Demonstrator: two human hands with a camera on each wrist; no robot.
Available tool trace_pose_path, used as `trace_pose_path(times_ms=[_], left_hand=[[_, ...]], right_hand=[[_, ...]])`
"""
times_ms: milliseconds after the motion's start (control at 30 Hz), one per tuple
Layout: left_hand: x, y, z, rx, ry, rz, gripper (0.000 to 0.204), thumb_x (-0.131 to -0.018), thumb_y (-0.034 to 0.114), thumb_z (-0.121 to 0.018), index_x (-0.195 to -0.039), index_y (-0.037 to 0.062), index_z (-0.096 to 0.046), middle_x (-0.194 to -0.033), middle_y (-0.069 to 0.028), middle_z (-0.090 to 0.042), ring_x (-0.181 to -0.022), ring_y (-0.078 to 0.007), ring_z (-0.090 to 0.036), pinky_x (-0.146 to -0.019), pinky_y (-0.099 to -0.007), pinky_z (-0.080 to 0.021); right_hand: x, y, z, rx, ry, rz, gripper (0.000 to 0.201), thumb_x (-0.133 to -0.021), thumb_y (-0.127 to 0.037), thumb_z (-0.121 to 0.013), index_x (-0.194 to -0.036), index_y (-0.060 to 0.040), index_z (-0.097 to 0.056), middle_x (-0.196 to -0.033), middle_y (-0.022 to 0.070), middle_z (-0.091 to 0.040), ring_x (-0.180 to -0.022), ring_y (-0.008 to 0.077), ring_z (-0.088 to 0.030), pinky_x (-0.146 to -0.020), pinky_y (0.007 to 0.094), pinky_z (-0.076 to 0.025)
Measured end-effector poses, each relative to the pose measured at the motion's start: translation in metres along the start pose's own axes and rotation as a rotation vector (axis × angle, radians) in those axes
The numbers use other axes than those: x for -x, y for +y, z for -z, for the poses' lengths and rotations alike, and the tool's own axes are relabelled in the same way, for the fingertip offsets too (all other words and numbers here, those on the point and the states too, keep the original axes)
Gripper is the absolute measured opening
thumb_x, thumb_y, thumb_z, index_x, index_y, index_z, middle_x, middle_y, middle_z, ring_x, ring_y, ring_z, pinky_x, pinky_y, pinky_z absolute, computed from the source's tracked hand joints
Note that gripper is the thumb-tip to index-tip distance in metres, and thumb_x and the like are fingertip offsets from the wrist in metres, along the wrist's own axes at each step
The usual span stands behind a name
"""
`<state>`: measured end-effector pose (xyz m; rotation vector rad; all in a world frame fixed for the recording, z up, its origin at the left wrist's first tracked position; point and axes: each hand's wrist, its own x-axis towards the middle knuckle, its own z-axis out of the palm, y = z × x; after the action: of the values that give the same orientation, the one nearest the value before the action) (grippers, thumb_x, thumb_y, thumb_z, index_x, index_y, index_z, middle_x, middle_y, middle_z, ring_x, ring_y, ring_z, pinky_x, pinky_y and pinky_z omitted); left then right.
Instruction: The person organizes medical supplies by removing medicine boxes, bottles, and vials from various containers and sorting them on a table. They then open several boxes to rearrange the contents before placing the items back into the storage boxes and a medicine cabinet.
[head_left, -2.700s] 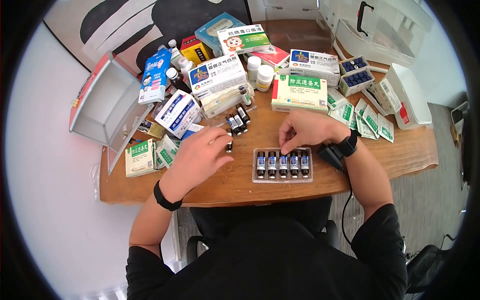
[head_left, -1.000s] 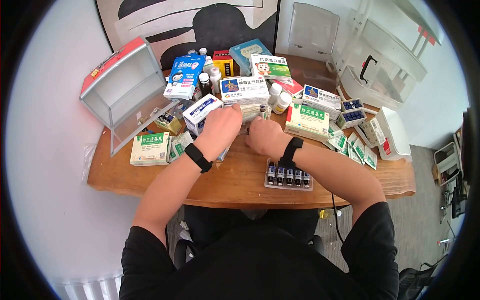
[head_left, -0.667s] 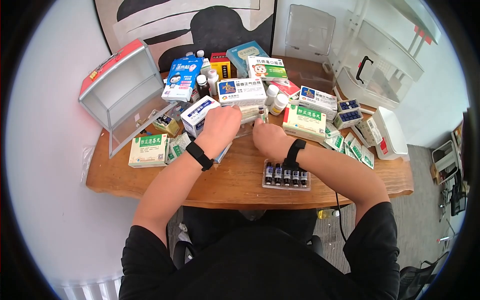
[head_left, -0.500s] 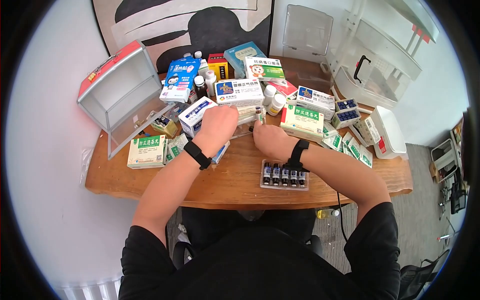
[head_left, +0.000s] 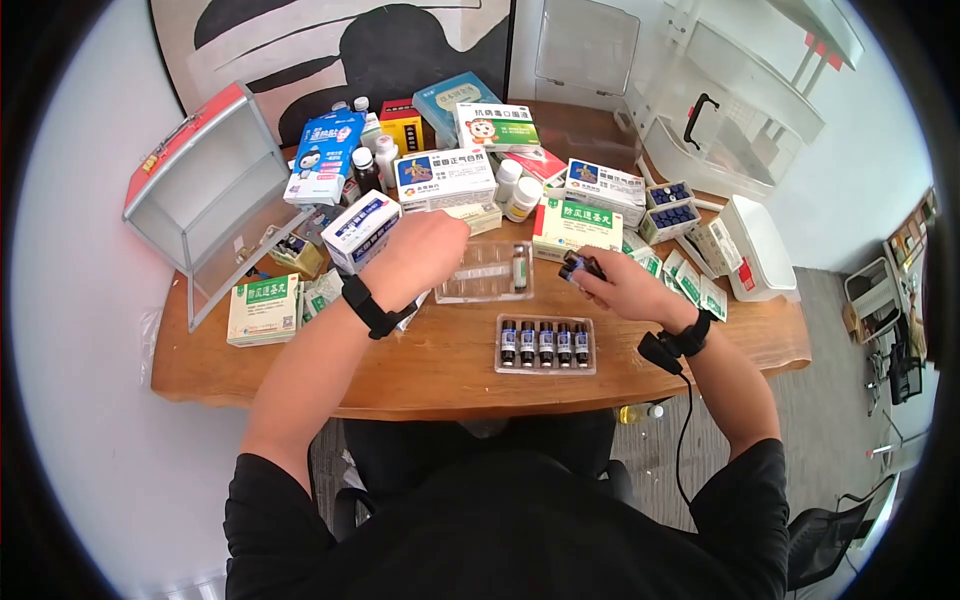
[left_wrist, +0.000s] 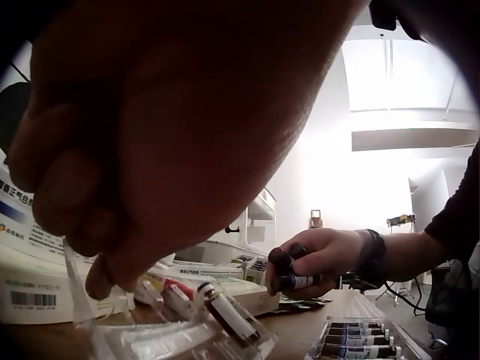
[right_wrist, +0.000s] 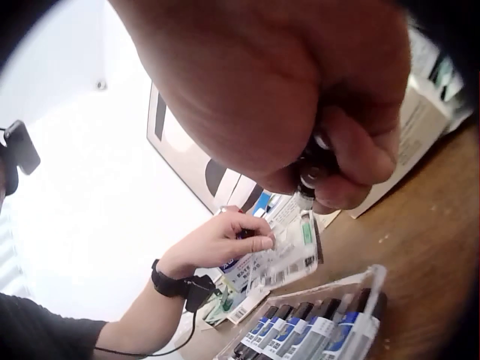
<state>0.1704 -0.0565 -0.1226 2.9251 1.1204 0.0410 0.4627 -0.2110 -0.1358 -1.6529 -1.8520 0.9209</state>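
My left hand (head_left: 420, 250) pinches the left edge of a clear plastic tray (head_left: 455, 290), its fingers curled in the left wrist view. A single small vial (head_left: 520, 268) with a pale label lies at that tray's right end. My right hand (head_left: 625, 285) grips several dark vials (head_left: 580, 268) above the table, to the right of this tray. Their dark caps stick out past the fingers in the left wrist view. Nearer the front edge sits a second clear tray (head_left: 545, 368), holding a row of dark vials (head_left: 546, 342) with blue-and-white labels.
Medicine boxes (head_left: 445, 178) and white bottles (head_left: 522, 198) crowd the back of the wooden table (head_left: 420, 385). At the left stands an opened case with a red top (head_left: 190, 135). Green-and-white sachets (head_left: 690, 283) and a white bin (head_left: 765, 250) are on the right.
My right hand has left the filled tray, reached to the other tray, and moved back right with the dark vials that lay loose on the table. My left hand stays near that tray.
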Motion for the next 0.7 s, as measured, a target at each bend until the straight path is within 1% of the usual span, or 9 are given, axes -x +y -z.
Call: trace_pose_path(times_ms=[167, 300, 367, 400, 467, 500, 567, 633, 700], left_hand=[[0.0, 0.006, 0.002, 0.126, -0.199, -0.08, 0.021, -0.099, 0.023, -0.07, -0.1, 0.0029, -0.076, -0.098, -0.0226, -0.077, -0.097, -0.0422, -0.074, -0.084, -0.0525, -0.059], [0.002, 0.011, 0.0, 0.089, -0.112, -0.029, 0.026, -0.101, 0.023, -0.068, -0.113, 0.0008, -0.072, -0.097, -0.0246, -0.075, -0.097, -0.0427, -0.073, -0.085, -0.0512, -0.058], [0.008, 0.015, 0.003, 0.41, -0.047, 0.034, 0.032, -0.102, 0.023, -0.068, -0.125, 0.0018, -0.064, -0.093, -0.0187, -0.075, -0.093, -0.0339, -0.076, -0.082, -0.0458, -0.059], [0.01, 0.014, 0.001, 0.405, -0.053, 0.039, 0.032, -0.102, 0.023, -0.068, -0.125, 0.0018, -0.064, -0.093, -0.0187, -0.075, -0.093, -0.0339, -0.076, -0.082, -0.0458, -0.059], [0.013, 0.01, -0.001, 0.93, -0.227, 0.05, 0.031, -0.106, 0.02, -0.066, -0.131, 0.0037, -0.058, -0.092, -0.0094, -0.072, -0.091, -0.0223, -0.075, -0.076, -0.0382, -0.06], [0.016, 0.012, -0.001, 0.922, -0.232, 0.059, 0.031, -0.106, 0.02, -0.066, -0.131, 0.0037, -0.058, -0.092, -0.0094, -0.072, -0.091, -0.0223, -0.075, -0.076, -0.0382, -0.06], [0.021, 0.018, 0.002, 1.357, -0.269, 0.1, 0.027, -0.11, 0.015, -0.063, -0.132, 0.002, -0.057, -0.095, -0.0044, -0.069, -0.087, -0.0145, -0.073, -0.07, -0.0313, -0.061], [0.021, 0.017, 0.006, 1.244, -0.28, 0.136, 0.029, -0.109, 0.01, -0.065, -0.135, -0.0008, -0.056, -0.096, -0.0065, -0.07, -0.084, -0.0156, -0.073, -0.067, -0.0299, -0.061], [0.019, 0.011, -0.002, 1.123, -0.267, 0.104, 0.029, -0.103, 0.007, -0.073, -0.128, -0.0017, -0.06, -0.096, -0.0071, -0.072, -0.079, -0.0139, -0.072, -0.064, -0.0286, -0.059]], right_hand=[[0.012, -0.006, 0.002, -0.179, -0.051, -0.091, 0.031, -0.11, -0.024, -0.068, -0.127, 0.0008, -0.065, -0.078, 0.0008, -0.063, -0.064, 0.0082, -0.057, -0.058, 0.0283, -0.047], [-0.008, -0.015, 0.003, -0.228, -0.121, -0.066, 0.032, -0.108, -0.025, -0.072, -0.124, 0.002, -0.068, -0.08, 0.0012, -0.067, -0.063, 0.0088, -0.058, -0.059, 0.029, -0.048], [-0.028, -0.007, 0.005, -0.218, -0.145, -0.015, 0.031, -0.107, -0.025, -0.072, -0.122, 0.0015, -0.068, -0.082, 0.0013, -0.069, -0.063, 0.008, -0.058, -0.058, 0.028, -0.048], [-0.036, -0.008, 0.007, -0.259, -0.144, -0.009, 0.029, -0.107, -0.025, -0.072, -0.12, 0.0008, -0.069, -0.083, 0.0015, -0.07, -0.063, 0.0075, -0.057, -0.058, 0.0272, -0.047], [-0.048, -0.01, 0.007, -0.346, -0.137, 0.001, 0.024, -0.108, -0.024, -0.072, -0.113, -0.0008, -0.069, -0.084, 0.0013, -0.072, -0.062, 0.0061, -0.056, -0.058, 0.0253, -0.045], [-0.051, -0.009, 0.006, -0.356, -0.141, 0.007, 0.024, -0.108, -0.024, -0.072, -0.113, -0.0008, -0.069, -0.084, 0.0013, -0.072, -0.062, 0.0061, -0.056, -0.058, 0.0253, -0.045], [-0.056, -0.005, 0.003, -0.37, -0.146, 0.036, 0.023, -0.107, -0.024, -0.072, -0.109, -0.0013, -0.069, -0.083, 0.0011, -0.072, -0.061, 0.0058, -0.055, -0.057, 0.0251, -0.044], [-0.059, 0.004, 0.0, -0.404, -0.168, 0.051, 0.023, -0.107, -0.024, -0.072, -0.107, -0.0012, -0.069, -0.083, 0.0017, -0.072, -0.061, 0.0061, -0.054, -0.057, 0.026, -0.044], [-0.056, 0.007, -0.002, -0.351, -0.182, 0.041, 0.021, -0.107, -0.022, -0.072, -0.105, -0.0011, -0.069, -0.084, 0.0023, -0.073, -0.06, 0.0066, -0.054, -0.057, 0.0269, -0.045]])
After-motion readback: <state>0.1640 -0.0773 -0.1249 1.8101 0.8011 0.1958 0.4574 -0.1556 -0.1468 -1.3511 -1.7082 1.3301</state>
